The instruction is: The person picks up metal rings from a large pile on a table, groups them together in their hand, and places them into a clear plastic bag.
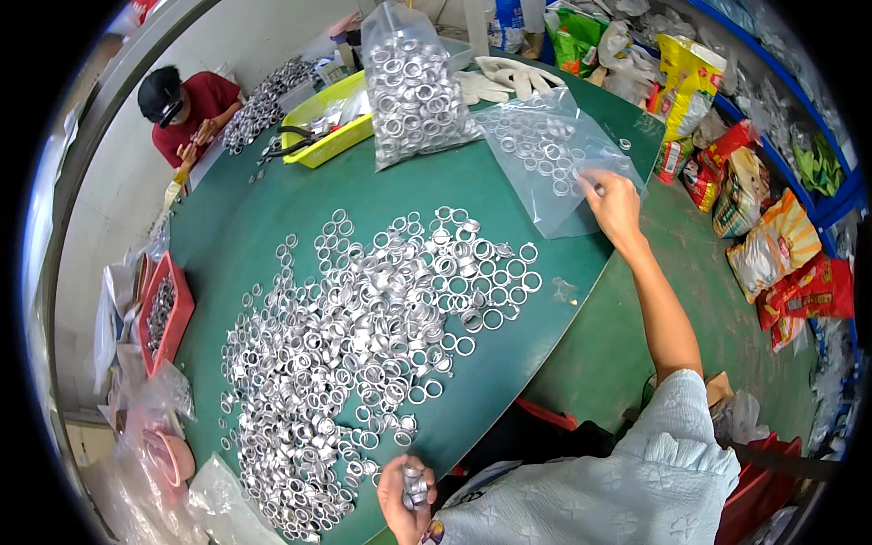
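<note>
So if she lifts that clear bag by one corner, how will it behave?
The clear bag under the right hand lies flat and creased, so it is probably floppy. The few rings inside would likely slide to the low end. It looks light.

A wide heap of rings (363, 336) fills the middle and near-left of the green tabletop (236, 227), so the open lanes are the bare band behind it, running from the left rim toward the yellow tray (322, 127), and the bare strip along the near-right edge between the heap and the rim. At the back, a full bag of rings (413, 86) stands just beside a flatter, part-filled bag (545, 154) where the right hand (616, 207) rests, with only a narrow gap between them. A red bin (163, 313) crowds the left rim.
</note>
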A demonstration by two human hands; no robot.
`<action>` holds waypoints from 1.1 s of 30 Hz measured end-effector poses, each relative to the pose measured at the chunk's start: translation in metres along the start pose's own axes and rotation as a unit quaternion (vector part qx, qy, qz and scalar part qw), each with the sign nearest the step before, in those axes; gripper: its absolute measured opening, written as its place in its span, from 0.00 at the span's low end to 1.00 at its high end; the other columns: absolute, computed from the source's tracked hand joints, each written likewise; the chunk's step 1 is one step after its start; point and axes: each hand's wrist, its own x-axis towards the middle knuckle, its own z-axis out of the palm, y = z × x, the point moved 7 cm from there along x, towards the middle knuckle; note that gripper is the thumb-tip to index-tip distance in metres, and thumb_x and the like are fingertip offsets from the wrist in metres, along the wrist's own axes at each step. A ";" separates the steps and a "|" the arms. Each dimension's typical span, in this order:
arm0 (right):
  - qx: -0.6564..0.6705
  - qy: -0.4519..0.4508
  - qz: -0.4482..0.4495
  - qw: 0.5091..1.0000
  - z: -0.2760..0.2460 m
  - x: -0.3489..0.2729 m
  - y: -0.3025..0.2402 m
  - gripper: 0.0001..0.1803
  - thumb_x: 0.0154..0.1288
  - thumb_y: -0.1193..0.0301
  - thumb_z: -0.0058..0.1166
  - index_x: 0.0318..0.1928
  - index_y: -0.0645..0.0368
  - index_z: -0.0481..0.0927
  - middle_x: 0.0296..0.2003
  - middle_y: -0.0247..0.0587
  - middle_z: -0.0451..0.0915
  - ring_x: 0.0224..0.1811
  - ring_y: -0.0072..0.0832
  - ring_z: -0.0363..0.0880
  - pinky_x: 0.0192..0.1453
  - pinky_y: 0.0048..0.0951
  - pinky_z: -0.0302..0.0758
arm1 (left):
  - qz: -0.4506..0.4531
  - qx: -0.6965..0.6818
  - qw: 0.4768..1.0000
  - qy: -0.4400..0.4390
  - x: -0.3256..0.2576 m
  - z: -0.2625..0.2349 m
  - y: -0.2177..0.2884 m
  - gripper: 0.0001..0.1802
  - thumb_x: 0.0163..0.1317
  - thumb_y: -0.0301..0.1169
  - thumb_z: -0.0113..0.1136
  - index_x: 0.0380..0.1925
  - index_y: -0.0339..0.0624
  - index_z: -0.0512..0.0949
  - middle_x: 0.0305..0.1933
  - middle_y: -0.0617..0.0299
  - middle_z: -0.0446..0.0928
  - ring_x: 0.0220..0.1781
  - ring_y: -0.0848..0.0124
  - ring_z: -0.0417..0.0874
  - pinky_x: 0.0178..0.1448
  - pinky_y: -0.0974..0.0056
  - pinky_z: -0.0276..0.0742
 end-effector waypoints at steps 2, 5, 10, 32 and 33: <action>0.014 -0.053 0.028 0.998 -0.006 -0.007 -0.002 0.10 0.54 0.67 0.57 0.35 0.57 0.82 0.25 0.46 0.79 0.26 0.35 0.78 0.31 0.31 0.72 | -0.004 -0.003 1.000 -0.016 0.001 0.003 0.001 0.16 0.62 0.35 0.50 0.44 0.35 0.69 0.36 0.53 0.69 0.29 0.65 0.72 0.16 0.72 0.65; 0.106 -0.165 0.039 0.980 -0.012 -0.007 -0.017 0.09 0.54 0.68 0.57 0.34 0.60 0.81 0.21 0.41 0.77 0.23 0.25 0.73 0.30 0.27 0.69 | -0.012 -0.004 1.000 -0.015 0.000 0.001 0.000 0.16 0.62 0.35 0.49 0.45 0.36 0.69 0.36 0.53 0.69 0.29 0.65 0.72 0.16 0.72 0.66; 0.155 -0.375 0.032 0.914 -0.012 -0.010 -0.044 0.09 0.53 0.70 0.58 0.31 0.65 0.81 0.19 0.39 0.76 0.23 0.22 0.70 0.30 0.26 0.68 | -0.021 -0.014 0.999 -0.022 0.002 -0.004 -0.001 0.15 0.63 0.35 0.48 0.45 0.36 0.70 0.36 0.52 0.70 0.29 0.64 0.73 0.16 0.72 0.66; 0.186 -0.007 0.012 0.982 -0.018 0.057 -0.010 0.11 0.54 0.69 0.58 0.35 0.65 0.81 0.25 0.40 0.80 0.22 0.20 0.73 0.29 0.22 0.70 | -0.110 0.120 0.986 0.042 0.008 0.019 0.003 0.19 0.61 0.42 0.52 0.46 0.41 0.68 0.32 0.61 0.68 0.26 0.74 0.68 0.22 0.75 0.63; 0.200 -0.001 0.013 0.980 -0.018 0.059 -0.010 0.12 0.54 0.69 0.58 0.35 0.65 0.81 0.25 0.40 0.80 0.22 0.20 0.72 0.29 0.22 0.69 | -0.108 0.122 0.986 0.035 0.009 0.021 0.003 0.19 0.61 0.44 0.51 0.46 0.43 0.67 0.31 0.61 0.68 0.25 0.74 0.68 0.22 0.75 0.62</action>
